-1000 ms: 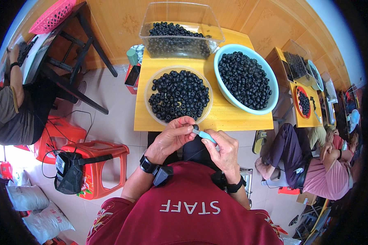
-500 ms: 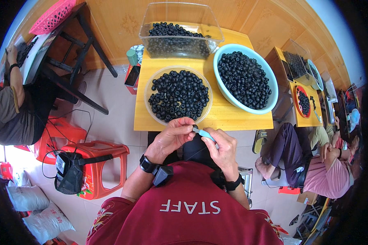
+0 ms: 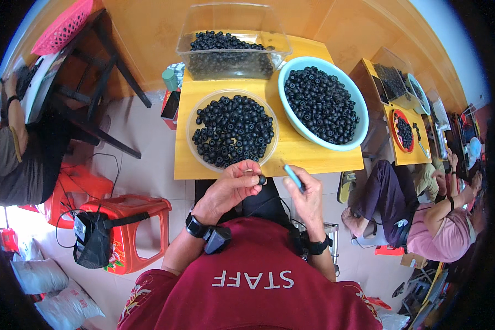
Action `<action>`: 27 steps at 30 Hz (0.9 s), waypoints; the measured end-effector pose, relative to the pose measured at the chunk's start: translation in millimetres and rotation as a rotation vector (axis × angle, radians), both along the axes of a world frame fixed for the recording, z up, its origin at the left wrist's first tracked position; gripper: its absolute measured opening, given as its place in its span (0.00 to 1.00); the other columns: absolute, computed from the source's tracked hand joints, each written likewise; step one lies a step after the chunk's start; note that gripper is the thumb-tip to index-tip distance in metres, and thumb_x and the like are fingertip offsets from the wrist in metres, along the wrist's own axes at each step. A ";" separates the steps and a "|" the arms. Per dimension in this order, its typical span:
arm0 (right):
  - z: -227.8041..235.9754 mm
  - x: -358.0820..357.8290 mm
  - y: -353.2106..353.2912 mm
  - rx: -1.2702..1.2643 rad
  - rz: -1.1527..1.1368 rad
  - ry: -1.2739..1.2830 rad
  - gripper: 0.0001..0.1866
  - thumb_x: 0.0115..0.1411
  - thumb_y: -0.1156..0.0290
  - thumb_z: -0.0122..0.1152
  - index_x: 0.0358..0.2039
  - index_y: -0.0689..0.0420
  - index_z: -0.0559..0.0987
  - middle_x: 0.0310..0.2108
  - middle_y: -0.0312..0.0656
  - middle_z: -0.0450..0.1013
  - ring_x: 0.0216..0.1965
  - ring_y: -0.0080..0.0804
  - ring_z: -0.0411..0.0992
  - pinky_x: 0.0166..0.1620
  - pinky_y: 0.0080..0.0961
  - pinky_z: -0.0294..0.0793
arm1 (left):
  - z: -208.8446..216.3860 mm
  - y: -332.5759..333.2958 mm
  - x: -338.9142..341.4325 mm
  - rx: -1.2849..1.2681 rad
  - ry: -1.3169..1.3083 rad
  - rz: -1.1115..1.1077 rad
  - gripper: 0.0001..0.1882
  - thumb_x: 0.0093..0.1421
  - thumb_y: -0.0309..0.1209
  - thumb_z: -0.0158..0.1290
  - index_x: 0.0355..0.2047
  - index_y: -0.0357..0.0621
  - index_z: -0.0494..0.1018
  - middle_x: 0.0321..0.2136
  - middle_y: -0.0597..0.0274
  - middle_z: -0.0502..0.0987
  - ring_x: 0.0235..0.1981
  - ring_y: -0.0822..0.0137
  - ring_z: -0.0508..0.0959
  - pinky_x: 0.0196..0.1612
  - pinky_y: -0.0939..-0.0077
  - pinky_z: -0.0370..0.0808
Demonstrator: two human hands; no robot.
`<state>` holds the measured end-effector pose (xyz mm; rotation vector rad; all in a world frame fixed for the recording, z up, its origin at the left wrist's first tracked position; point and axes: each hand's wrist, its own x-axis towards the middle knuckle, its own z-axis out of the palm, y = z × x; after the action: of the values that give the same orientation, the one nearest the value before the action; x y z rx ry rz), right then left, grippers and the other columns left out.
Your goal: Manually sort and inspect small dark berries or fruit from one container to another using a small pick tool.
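Note:
Just in front of the table edge, my left hand [image 3: 231, 190] pinches a small black round piece [image 3: 262, 180] between thumb and fingertips. My right hand [image 3: 307, 199] is closed around a slim light-blue tool [image 3: 293, 176], which points up and to the left, apart from the piece. The tool's working tip is too small to make out. Directly beyond my hands a shallow clear round tray [image 3: 191, 127] holds many of the same black pieces, several showing a hole. To its right stands a light-blue basin [image 3: 363, 132] filled with them.
A clear rectangular bin [image 3: 234, 25] with more black pieces stands at the back of the yellow table [image 3: 313, 165]. Red stools [image 3: 148, 206] and a dark-framed table [image 3: 113, 60] are at left. Co-workers sit on both sides; the right one's purple-trousered leg [image 3: 388, 192] is nearby.
The light-blue tool has come away from the black piece as my right hand moved right, and it now points more upward. My left hand still holds the piece. The view has shifted slightly.

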<state>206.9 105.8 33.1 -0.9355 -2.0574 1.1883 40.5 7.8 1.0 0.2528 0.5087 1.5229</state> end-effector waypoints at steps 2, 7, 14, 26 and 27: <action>8.9 -7.4 -11.3 -0.109 0.094 0.086 0.13 0.49 0.74 0.63 0.36 0.63 0.76 0.25 0.39 0.73 0.24 0.17 0.67 0.28 0.18 0.68 | 0.6 -0.3 1.2 -0.020 0.054 -0.004 0.10 0.53 0.22 0.54 0.36 0.42 0.67 0.28 0.63 0.73 0.26 0.74 0.74 0.30 0.86 0.72; 13.7 -14.5 -14.8 -0.118 0.305 0.150 0.11 0.49 0.77 0.63 0.34 0.63 0.76 0.25 0.34 0.73 0.25 0.16 0.68 0.29 0.15 0.67 | 7.1 -6.1 2.2 -0.076 0.122 -0.074 0.13 0.52 0.21 0.53 0.38 0.43 0.64 0.30 0.63 0.72 0.26 0.74 0.74 0.30 0.84 0.73; 20.5 -11.0 -14.5 -0.557 0.438 0.154 0.07 0.55 0.76 0.56 0.34 0.65 0.76 0.28 0.39 0.75 0.31 0.20 0.71 0.36 0.17 0.69 | -7.5 -5.6 -1.1 -0.024 0.030 -0.218 0.15 0.50 0.20 0.55 0.38 0.42 0.64 0.31 0.63 0.72 0.26 0.74 0.74 0.30 0.85 0.73; 9.5 -11.9 -7.4 -0.486 0.415 0.069 0.08 0.52 0.73 0.61 0.33 0.62 0.77 0.25 0.33 0.73 0.29 0.15 0.68 0.33 0.15 0.67 | 1.3 -9.9 -2.8 -0.059 0.110 -0.191 0.19 0.52 0.22 0.54 0.43 0.42 0.61 0.31 0.61 0.71 0.27 0.73 0.75 0.31 0.84 0.75; 7.8 -10.3 -2.6 -0.489 0.367 0.009 0.08 0.51 0.73 0.61 0.33 0.61 0.77 0.24 0.32 0.73 0.28 0.15 0.68 0.32 0.15 0.67 | 8.8 -8.8 -1.7 -0.113 0.221 -0.155 0.19 0.53 0.23 0.54 0.44 0.43 0.61 0.32 0.61 0.71 0.27 0.73 0.75 0.31 0.84 0.75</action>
<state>196.7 103.2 41.0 -0.7705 -2.0227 1.9464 38.8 -1.0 9.8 0.3664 0.7317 1.3172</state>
